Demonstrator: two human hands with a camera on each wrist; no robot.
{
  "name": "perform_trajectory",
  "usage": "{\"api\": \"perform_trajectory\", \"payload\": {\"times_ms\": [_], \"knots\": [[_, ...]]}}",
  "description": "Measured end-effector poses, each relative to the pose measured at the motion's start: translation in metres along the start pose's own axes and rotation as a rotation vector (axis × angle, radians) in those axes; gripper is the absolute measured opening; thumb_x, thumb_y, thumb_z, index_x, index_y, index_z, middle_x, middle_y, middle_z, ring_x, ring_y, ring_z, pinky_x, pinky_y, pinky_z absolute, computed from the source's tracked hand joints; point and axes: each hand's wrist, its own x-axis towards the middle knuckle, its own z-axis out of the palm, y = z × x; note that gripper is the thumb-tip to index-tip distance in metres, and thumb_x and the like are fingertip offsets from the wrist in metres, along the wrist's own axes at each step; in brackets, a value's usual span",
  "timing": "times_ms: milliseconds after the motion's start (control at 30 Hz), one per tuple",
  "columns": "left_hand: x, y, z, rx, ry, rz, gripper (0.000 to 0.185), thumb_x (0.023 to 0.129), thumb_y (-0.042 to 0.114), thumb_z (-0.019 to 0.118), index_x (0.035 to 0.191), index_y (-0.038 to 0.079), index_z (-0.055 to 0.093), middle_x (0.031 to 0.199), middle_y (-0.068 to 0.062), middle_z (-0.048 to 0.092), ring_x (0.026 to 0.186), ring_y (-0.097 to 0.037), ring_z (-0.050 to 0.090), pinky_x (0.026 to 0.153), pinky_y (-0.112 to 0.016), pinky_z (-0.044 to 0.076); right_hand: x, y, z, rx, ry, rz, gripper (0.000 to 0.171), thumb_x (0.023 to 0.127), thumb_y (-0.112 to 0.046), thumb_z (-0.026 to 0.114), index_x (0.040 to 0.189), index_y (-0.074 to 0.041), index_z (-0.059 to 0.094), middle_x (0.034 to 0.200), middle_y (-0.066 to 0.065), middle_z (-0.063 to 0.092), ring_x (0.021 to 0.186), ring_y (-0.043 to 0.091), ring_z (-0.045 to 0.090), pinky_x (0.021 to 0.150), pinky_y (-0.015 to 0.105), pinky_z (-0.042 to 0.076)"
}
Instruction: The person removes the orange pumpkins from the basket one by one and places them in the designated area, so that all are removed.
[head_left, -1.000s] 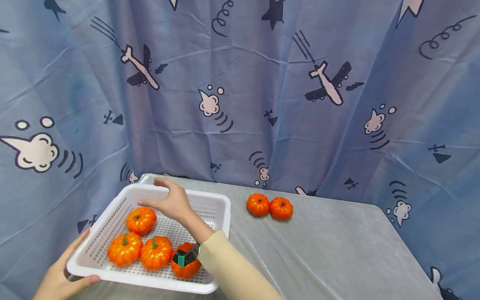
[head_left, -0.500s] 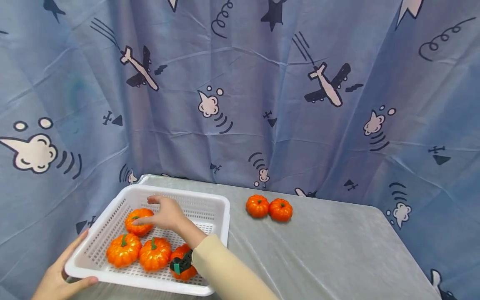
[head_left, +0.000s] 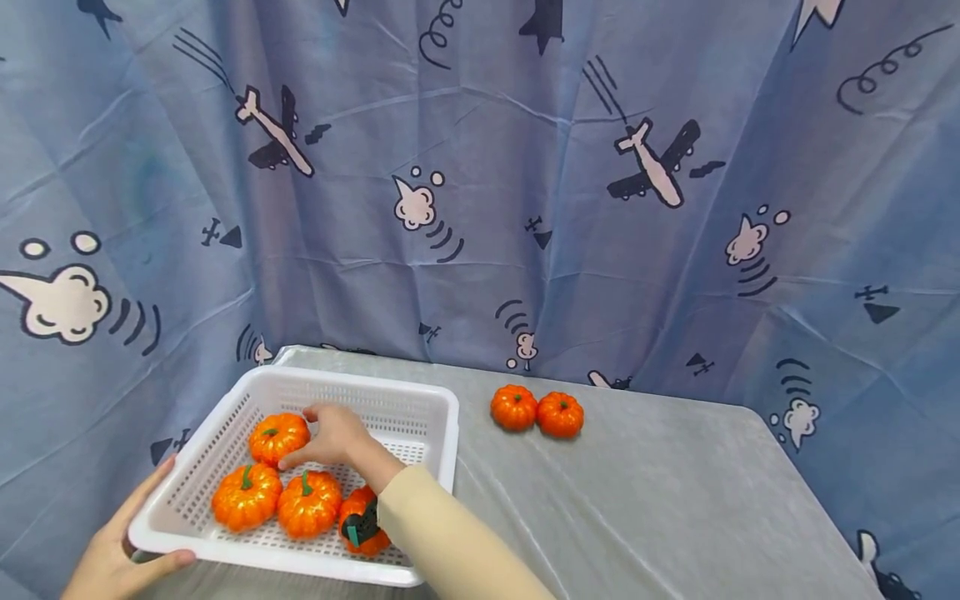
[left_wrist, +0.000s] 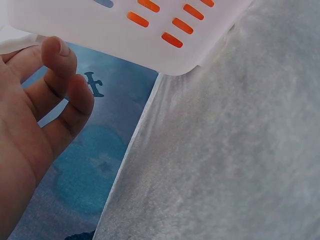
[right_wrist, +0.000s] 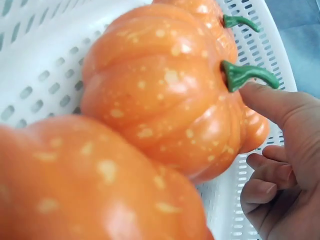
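A white perforated basket (head_left: 341,381) sits at the table's left end and holds several orange toy pumpkins. My left hand (head_left: 112,557) grips its near left corner, thumb on the rim and fingers (left_wrist: 60,70) under the basket's base (left_wrist: 125,25). My right hand (head_left: 335,437) reaches inside, beside the far pumpkin (head_left: 276,437). In the right wrist view one fingertip (right_wrist: 265,100) touches a pumpkin (right_wrist: 160,100) by its green stem, while the other fingers curl loosely and hold nothing. Which pumpkin that is, I cannot tell. Two more pumpkins (head_left: 514,407) (head_left: 559,414) lie side by side on the table.
The table wears a grey cloth (head_left: 637,500), bare to the right of the basket except for the two pumpkins. A blue curtain with aeroplane prints (head_left: 525,167) hangs close behind and to the left. The table's left edge (left_wrist: 130,165) runs just beside the basket.
My right hand came down from above the basket's far rim and now lies among the pumpkins. The left hand kept its hold on the corner.
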Motion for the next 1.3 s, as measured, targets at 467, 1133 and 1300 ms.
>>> {"api": "perform_trajectory", "payload": {"times_ms": [467, 1133, 1300], "knots": [[0.003, -0.002, 0.002, -0.052, 0.040, 0.123, 0.126, 0.062, -0.012, 0.092, 0.169, 0.014, 0.030, 0.142, 0.044, 0.040, 0.109, 0.021, 0.047, 0.085, 0.001, 0.035, 0.009, -0.001, 0.006, -0.061, -0.033, 0.014, 0.082, 0.078, -0.047, 0.095, 0.150, -0.026, 0.061, 0.140, -0.012, 0.065, 0.129, 0.007, 0.059, 0.108, 0.024, 0.048], [0.002, -0.003, 0.003, -0.065, 0.046, 0.146, 0.127, 0.061, -0.015, 0.091, 0.169, 0.012, 0.030, 0.146, 0.042, 0.040, 0.111, 0.021, 0.048, 0.085, 0.000, 0.036, 0.014, -0.004, 0.007, -0.146, -0.044, -0.025, 0.069, 0.077, -0.053, 0.093, 0.134, -0.024, 0.069, 0.120, -0.014, 0.070, 0.107, 0.003, 0.062, 0.096, 0.018, 0.050], [0.001, -0.002, 0.003, -0.071, 0.037, 0.138, 0.126, 0.063, -0.016, 0.090, 0.169, 0.012, 0.029, 0.144, 0.042, 0.040, 0.108, 0.018, 0.051, 0.080, -0.003, 0.040, 0.013, -0.004, 0.008, -0.140, -0.029, -0.005, 0.064, 0.076, -0.053, 0.094, 0.128, -0.024, 0.070, 0.113, -0.014, 0.069, 0.099, 0.003, 0.061, 0.091, 0.018, 0.051]]}}
